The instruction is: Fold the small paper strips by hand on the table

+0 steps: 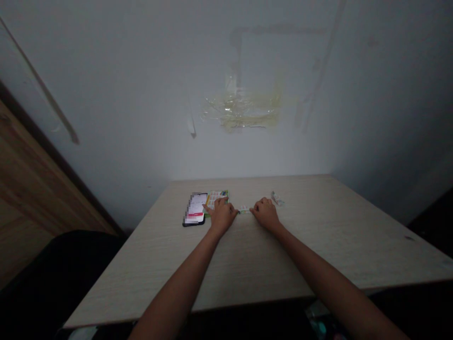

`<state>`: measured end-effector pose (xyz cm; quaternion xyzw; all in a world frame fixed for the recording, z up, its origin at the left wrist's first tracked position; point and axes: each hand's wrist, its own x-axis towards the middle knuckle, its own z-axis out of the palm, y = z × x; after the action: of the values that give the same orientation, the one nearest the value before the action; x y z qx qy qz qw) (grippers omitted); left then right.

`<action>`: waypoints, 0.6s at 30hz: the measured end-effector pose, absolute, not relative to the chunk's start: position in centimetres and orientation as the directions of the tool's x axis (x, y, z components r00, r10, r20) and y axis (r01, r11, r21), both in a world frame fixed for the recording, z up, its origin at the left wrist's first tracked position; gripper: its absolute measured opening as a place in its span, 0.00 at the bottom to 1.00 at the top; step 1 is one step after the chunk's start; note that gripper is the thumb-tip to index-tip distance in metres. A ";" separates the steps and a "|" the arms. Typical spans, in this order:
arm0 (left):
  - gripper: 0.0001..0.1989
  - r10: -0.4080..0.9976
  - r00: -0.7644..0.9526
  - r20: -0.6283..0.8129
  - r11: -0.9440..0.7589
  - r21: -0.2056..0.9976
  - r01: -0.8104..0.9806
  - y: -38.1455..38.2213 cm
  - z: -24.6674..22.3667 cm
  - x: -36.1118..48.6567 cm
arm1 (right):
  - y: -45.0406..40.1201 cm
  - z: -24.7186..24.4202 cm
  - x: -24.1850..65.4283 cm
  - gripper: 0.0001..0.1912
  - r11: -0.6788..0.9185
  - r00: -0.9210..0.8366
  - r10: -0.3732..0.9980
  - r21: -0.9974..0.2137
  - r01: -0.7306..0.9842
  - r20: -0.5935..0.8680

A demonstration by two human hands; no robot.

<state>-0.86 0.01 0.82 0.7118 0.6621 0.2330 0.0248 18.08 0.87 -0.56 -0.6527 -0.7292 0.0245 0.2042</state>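
Note:
A small printed paper strip (244,210) stretches between my two hands just above or on the tabletop. My left hand (221,216) has its thumb at the strip's left end, its little finger stuck out to the left over a colourful printed sheet (213,197). At the right end, my right hand (266,213) pinches the strip with its fingers curled in. The strip's ends are hidden under the fingertips. Left of the sheet lies a smartphone (195,208) with a lit screen, partly blurred out.
Crumpled scraps (278,199) lie just beyond my right hand. The pale wooden table (318,222) meets a wall (141,94) with yellowed tape (244,109) at the back. A dark chair-like shape (60,278) stands at the left, beside a wooden panel (42,189).

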 end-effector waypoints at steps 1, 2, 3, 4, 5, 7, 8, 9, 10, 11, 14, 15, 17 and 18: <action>0.09 0.954 0.020 0.299 -0.127 0.343 0.931 0.0 0.8 -0.9 | 0.8 -0.5 18.1 0.14 0.146 -0.064 0.962 -0.301 0.942 0.266; 0.08 0.952 0.030 0.304 -0.138 0.341 0.930 0.0 0.8 -1.0 | 0.8 -0.5 18.1 0.14 0.147 -0.065 0.961 -0.301 0.942 0.268; 0.08 0.948 0.043 0.314 -0.154 0.339 0.928 0.0 0.7 -1.1 | 0.8 -0.5 18.1 0.14 0.150 -0.067 0.961 -0.302 0.942 0.269; 0.08 0.942 0.062 0.329 -0.177 0.333 0.926 0.0 0.7 -1.2 | 0.8 -0.5 18.1 0.15 0.153 -0.069 0.960 -0.303 0.941 0.270; 0.10 0.935 0.087 0.344 -0.206 0.325 0.923 0.0 0.7 -1.3 | 0.8 -0.5 18.1 0.15 0.155 -0.070 0.960 -0.306 0.939 0.271; 0.12 0.920 0.156 0.359 -0.274 0.305 0.912 0.0 0.7 -1.4 | 0.9 -0.6 18.2 0.14 0.160 -0.069 0.958 -0.320 0.934 0.279; 0.12 0.914 0.197 0.355 -0.311 0.297 0.903 -0.1 0.7 -1.5 | 1.0 -0.7 18.3 0.14 0.162 -0.066 0.956 -0.330 0.930 0.285; 0.13 0.907 0.241 0.346 -0.348 0.292 0.891 -0.1 0.7 -1.5 | 1.1 -0.8 18.3 0.14 0.165 -0.062 0.954 -0.344 0.924 0.293; 0.13 0.900 0.282 0.332 -0.382 0.290 0.877 -0.1 0.7 -1.5 | 1.2 -1.0 18.4 0.13 0.170 -0.058 0.951 -0.359 0.918 0.302; 0.14 0.894 0.318 0.317 -0.410 0.290 0.864 -0.2 0.7 -1.5 | 1.3 -1.1 18.5 0.13 0.175 -0.054 0.949 -0.374 0.911 0.312; 0.15 0.878 0.385 0.284 -0.462 0.294 0.837 -0.3 0.6 -1.5 | 1.7 -1.6 18.9 0.12 0.182 -0.032 0.939 -0.416 0.891 0.342; 0.15 0.875 0.396 0.280 -0.471 0.296 0.831 -0.4 0.6 -1.5 | 1.9 -1.7 19.0 0.12 0.185 -0.025 0.936 -0.430 0.884 0.350; 0.13 0.865 0.412 0.286 -0.488 0.293 0.822 -0.5 0.6 -1.5 | 2.1 -2.0 19.3 0.12 0.198 -0.026 0.932 -0.447 0.872 0.362; 0.12 0.861 0.416 0.292 -0.494 0.288 0.820 -0.5 0.6 -1.6 | 2.2 -2.1 19.4 0.12 0.208 -0.030 0.929 -0.452 0.868 0.369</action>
<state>-1.56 -0.51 0.64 0.8400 0.5004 0.2035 0.0499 19.38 2.21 -2.05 -0.6272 -0.7160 0.0506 0.3023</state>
